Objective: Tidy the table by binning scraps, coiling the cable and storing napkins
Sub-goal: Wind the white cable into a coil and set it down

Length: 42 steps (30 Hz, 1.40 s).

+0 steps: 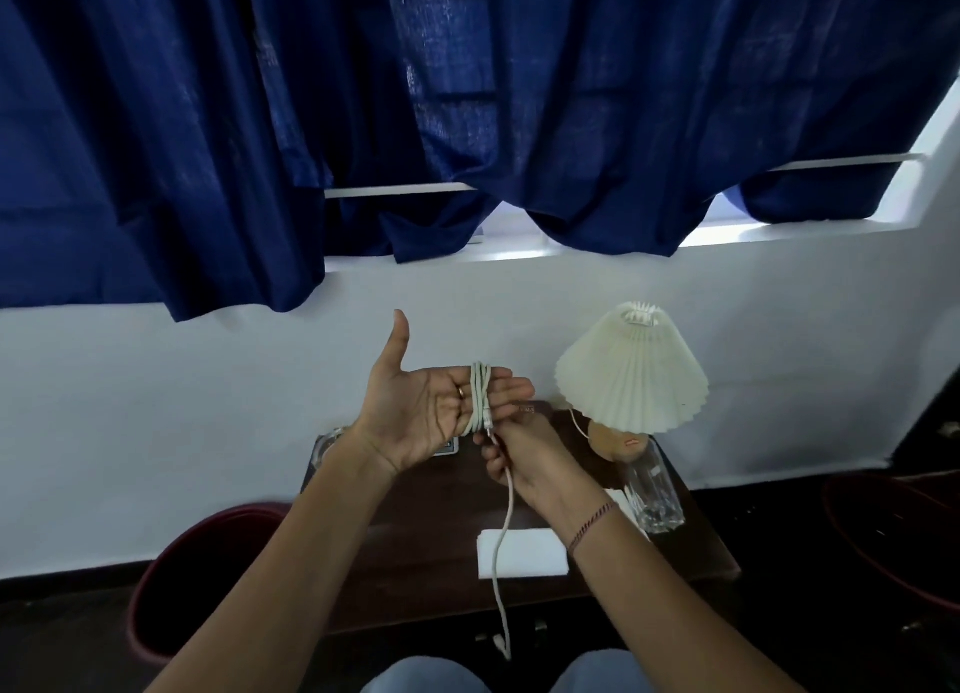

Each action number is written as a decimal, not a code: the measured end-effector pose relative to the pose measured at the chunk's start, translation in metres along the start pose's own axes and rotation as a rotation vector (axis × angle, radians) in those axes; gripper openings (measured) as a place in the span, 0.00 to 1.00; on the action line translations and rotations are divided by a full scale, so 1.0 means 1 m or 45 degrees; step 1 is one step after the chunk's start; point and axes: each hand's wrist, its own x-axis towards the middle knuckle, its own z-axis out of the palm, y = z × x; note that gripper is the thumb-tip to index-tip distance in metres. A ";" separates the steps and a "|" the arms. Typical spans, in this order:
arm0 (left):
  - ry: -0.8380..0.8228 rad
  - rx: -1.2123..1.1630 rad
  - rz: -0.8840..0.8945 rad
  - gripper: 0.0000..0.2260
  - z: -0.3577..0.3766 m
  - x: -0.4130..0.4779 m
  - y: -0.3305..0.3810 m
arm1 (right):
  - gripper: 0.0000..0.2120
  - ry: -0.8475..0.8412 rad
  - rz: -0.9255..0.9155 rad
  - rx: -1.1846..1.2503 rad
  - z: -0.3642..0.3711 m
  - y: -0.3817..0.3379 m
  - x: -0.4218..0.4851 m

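Fingers (514,385) of the left hand (415,411) extended, palm up, thumb raised; white cable (480,393) wound in several turns around them. Right hand (524,458) fingers pinch the cable just below that coil. The tail hangs below them, crossing a napkin (530,552) on the dark surface (426,526).
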 end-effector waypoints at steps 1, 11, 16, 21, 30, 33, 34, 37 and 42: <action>0.005 -0.010 -0.010 0.52 0.001 0.003 -0.003 | 0.15 0.018 0.018 0.022 -0.002 0.005 -0.002; 0.211 -0.100 0.044 0.50 -0.007 0.018 -0.014 | 0.13 -0.120 0.104 0.058 -0.009 0.028 -0.036; 0.325 -0.103 0.116 0.49 -0.021 0.015 -0.009 | 0.11 -0.186 -0.077 -0.190 -0.011 0.020 -0.052; 0.317 -0.038 0.070 0.49 -0.026 0.009 -0.011 | 0.10 -0.132 -0.371 -0.571 -0.011 0.004 -0.064; 0.101 0.329 -0.171 0.44 -0.020 0.001 -0.023 | 0.18 0.262 -0.784 -1.488 -0.021 -0.046 -0.051; -0.001 0.262 -0.176 0.47 -0.020 -0.002 -0.022 | 0.17 0.279 -0.827 -1.477 -0.024 -0.055 -0.033; -0.024 0.240 -0.164 0.46 -0.021 -0.003 -0.020 | 0.17 0.275 -0.826 -1.436 -0.026 -0.056 -0.026; -0.098 0.203 -0.160 0.46 -0.020 -0.006 -0.019 | 0.17 0.238 -0.792 -1.307 -0.030 -0.057 -0.009; -0.287 0.041 -0.183 0.48 -0.019 -0.011 -0.022 | 0.10 -0.016 -0.467 -0.852 -0.030 -0.056 0.000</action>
